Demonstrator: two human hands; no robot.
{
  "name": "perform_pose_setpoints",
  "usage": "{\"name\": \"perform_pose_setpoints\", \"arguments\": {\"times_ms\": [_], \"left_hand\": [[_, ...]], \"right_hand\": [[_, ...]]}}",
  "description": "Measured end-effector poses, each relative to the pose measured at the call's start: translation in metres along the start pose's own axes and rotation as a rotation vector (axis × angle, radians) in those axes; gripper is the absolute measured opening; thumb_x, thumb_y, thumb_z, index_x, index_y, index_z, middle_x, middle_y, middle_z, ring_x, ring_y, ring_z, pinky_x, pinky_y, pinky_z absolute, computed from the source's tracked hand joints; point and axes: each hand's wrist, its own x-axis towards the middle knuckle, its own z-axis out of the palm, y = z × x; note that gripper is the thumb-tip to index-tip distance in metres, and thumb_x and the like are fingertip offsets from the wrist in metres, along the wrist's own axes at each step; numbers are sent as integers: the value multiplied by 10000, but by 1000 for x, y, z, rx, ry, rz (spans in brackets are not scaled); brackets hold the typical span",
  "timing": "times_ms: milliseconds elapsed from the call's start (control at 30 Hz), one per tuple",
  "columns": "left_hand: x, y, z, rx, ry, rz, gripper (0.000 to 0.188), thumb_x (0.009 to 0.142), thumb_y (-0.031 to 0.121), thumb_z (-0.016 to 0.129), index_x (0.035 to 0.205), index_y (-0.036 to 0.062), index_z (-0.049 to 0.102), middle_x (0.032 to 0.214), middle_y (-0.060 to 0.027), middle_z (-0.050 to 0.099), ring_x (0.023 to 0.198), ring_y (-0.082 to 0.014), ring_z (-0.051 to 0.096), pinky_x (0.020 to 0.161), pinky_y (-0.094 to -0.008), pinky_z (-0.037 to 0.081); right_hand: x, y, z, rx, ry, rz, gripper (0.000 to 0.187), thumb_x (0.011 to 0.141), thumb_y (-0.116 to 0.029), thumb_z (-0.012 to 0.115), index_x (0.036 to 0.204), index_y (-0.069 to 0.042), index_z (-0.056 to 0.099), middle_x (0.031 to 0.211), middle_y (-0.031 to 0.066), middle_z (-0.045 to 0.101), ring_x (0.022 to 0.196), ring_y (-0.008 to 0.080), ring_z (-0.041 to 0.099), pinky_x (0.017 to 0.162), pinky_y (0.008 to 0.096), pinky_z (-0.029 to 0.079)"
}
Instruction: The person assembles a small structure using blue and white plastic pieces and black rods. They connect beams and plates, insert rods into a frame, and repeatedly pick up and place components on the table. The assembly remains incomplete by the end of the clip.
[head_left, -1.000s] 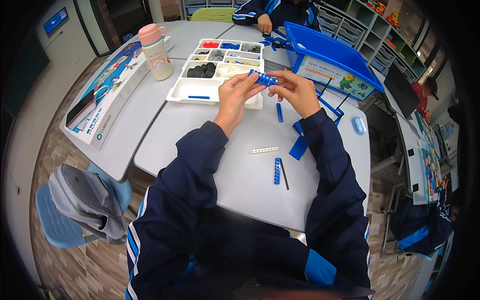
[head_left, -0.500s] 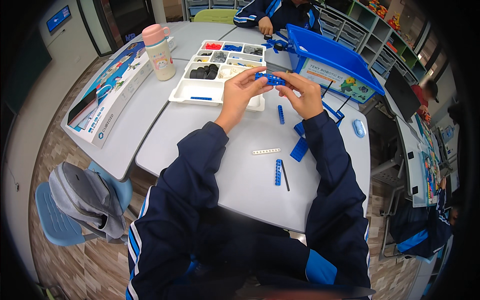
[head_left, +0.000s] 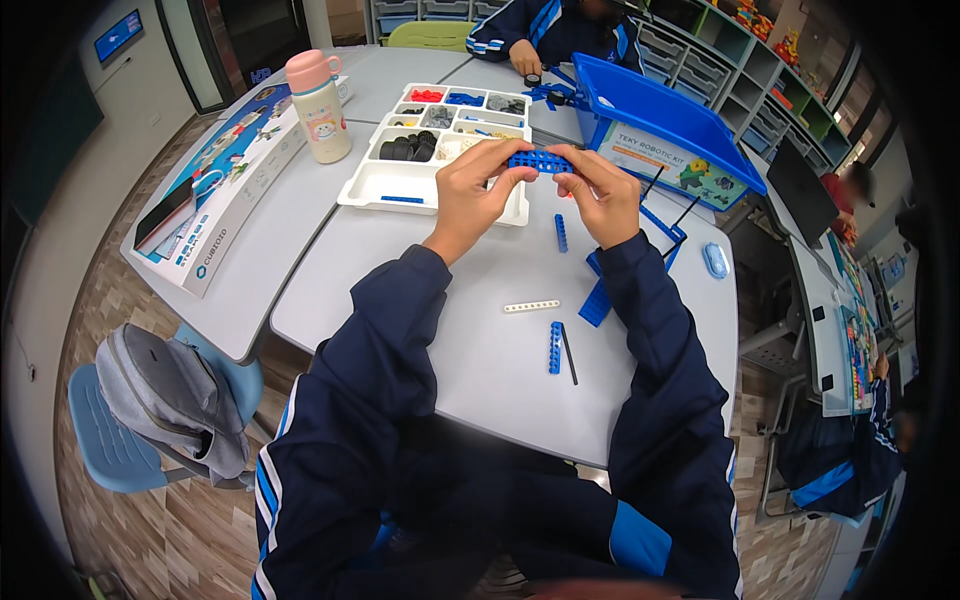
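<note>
My left hand and my right hand together hold a blue perforated beam assembly above the grey table, each pinching one end. On the table below lie a short blue beam, a white perforated beam, a blue beam with a thin black axle beside it, and a larger blue piece near my right sleeve.
A white compartment tray with sorted parts stands behind my hands. A pink-capped bottle and a long printed box are at left. A blue bin lid is at right. Another person sits at the far side. A chair with a grey backpack stands lower left.
Both hands have risen slightly and drawn closer together around the blue assembly; the loose pieces on the table have not moved.
</note>
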Motion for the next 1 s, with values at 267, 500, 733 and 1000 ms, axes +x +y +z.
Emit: {"name": "perform_pose_setpoints", "arguments": {"times_ms": [267,500,733,1000], "left_hand": [[0,13,-3,172,45,95,248,815,-6,729,1063,-1,707,992,-111,714,821,-148,705,697,-246,567],[8,-4,-8,-170,-91,-134,303,847,-43,691,1147,-28,656,1083,-124,681,907,-168,690,800,-263,574],[1,-18,-1,-458,-155,-344,326,877,-50,653,1191,-51,567,1136,-143,644,976,-203,682,867,-301,575],[-3,-25,4,-443,-80,-336,326,894,-61,623,1209,-28,546,1082,-129,635,1027,-168,642,881,-283,548]], "right_hand": [[-1,-16,2,-80,93,-101,294,859,14,648,1145,-43,682,854,89,681,654,143,649,612,265,518],[8,-3,-1,-38,-50,117,331,828,-36,703,1158,-64,692,834,65,668,719,133,659,645,260,523],[1,21,-5,387,-157,343,435,836,-122,754,1242,-25,630,977,100,708,796,161,674,740,273,534],[-23,62,4,-648,-510,513,366,719,-338,812,780,9,713,740,167,693,716,288,694,690,363,551]]}}
